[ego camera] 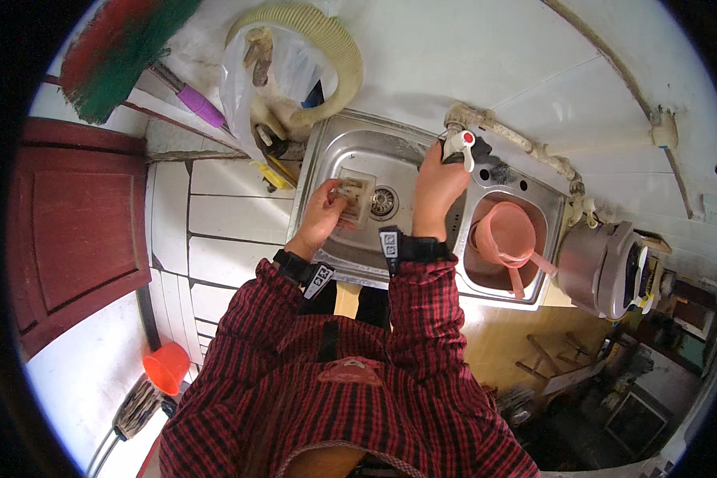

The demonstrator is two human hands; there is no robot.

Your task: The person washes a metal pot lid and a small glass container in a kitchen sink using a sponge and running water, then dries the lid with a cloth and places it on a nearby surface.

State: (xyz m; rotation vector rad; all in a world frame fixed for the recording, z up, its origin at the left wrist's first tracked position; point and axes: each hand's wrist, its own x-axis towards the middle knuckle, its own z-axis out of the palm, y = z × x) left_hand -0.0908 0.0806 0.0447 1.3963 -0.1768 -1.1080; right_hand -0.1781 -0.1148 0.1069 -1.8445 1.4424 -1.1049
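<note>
Over the large basin of a stainless steel sink (pixel 354 276), my left hand (pixel 322 209) holds a small clear plastic container (pixel 356 200), dirty or with dark bits in it, just left of the drain strainer (pixel 383 202). My right hand (pixel 439 182) is raised at the white tap with a red-dotted lever (pixel 459 143); its fingers are behind and below the tap body, and whether they grip it is hidden. Pink plastic dippers (pixel 505 234) lie stacked in the smaller basin on the right.
A metal cooker (pixel 600 269) stands right of the sink. Behind it on the left are a ribbed hose (pixel 334 48), a plastic bag (pixel 236 95) and a broom with a purple handle (pixel 200 106). An orange bucket (pixel 167 367) is at lower left.
</note>
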